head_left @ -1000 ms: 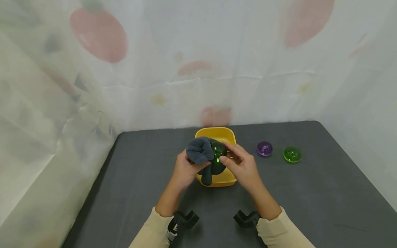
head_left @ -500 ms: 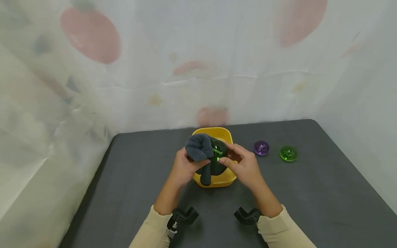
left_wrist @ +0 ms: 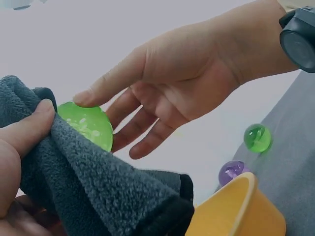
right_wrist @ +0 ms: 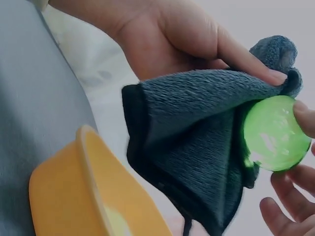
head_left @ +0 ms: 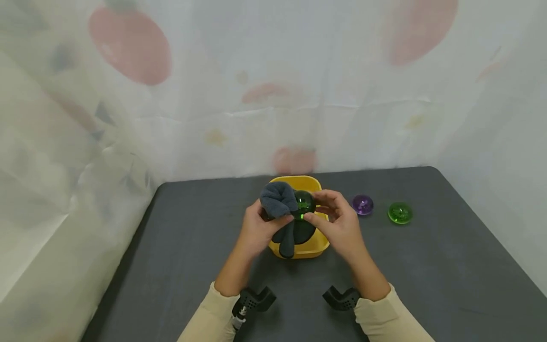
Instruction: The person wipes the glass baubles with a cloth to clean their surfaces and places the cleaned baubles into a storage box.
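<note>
Head view: left hand (head_left: 256,228) grips grey cloth (head_left: 279,204) w/ thumb pressed on it, wrapped against green ball (head_left: 304,204). Right hand (head_left: 337,225) pinches ball btw thumb & fingertips, other fingers loose. Both held just above yellow bowl (head_left: 318,244), table center. Purple ball (head_left: 363,204) & 2nd green ball (head_left: 400,213) lie at 3 o'clock, near each other.

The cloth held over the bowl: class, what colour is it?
The cloth is dark grey with a black edge, clearest in the right wrist view.
</note>
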